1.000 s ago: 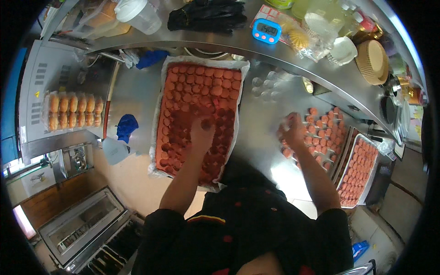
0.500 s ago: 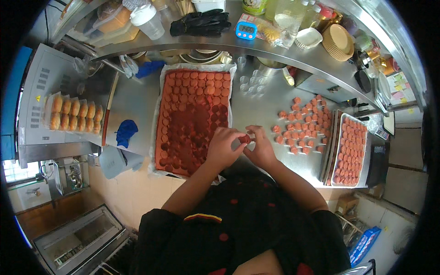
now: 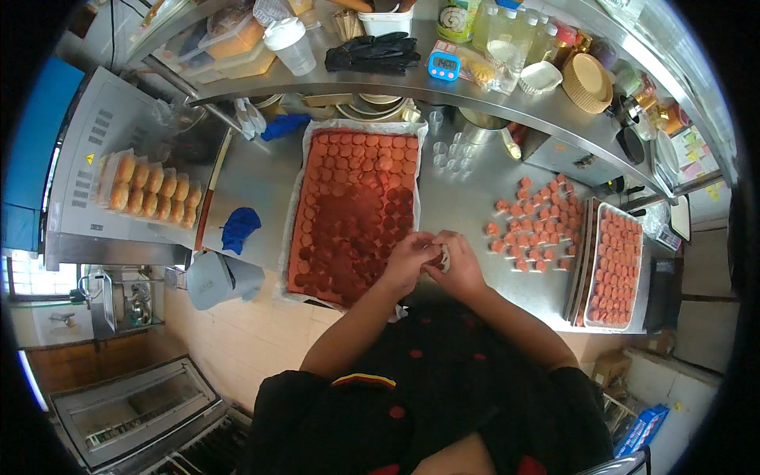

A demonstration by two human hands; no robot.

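Both my hands meet at the front right corner of a paper-lined tray (image 3: 297, 214) that holds a red cake sheet (image 3: 317, 170) marked with rounds. My left hand (image 3: 408, 265) is closed, with thumb and fingers pinching a small dark red cake round (image 3: 433, 259). Fingers of my right hand (image 3: 461, 273) curl against the same piece, and a pale, clear-looking thing (image 3: 445, 258) shows in its grip, too small to make out. Loose red rounds (image 3: 534, 222) lie spread on the steel counter to the right. The fingertips partly hide the held piece.
A white tray (image 3: 592, 305) of red rounds stands at the far right. Small clear cups (image 3: 453, 154) are behind the counter's middle. A steel shelf (image 3: 340, 87) with a blue timer (image 3: 443, 66) overhangs the back. A blue cloth (image 3: 240, 228) lies left; packed buns (image 3: 150, 190) stand farther left.
The whole view has shifted, with the counter sitting farther right and slightly lower. My hands stay together, their fingers turned a little around the cake round; the pale thing now shows in my right hand.
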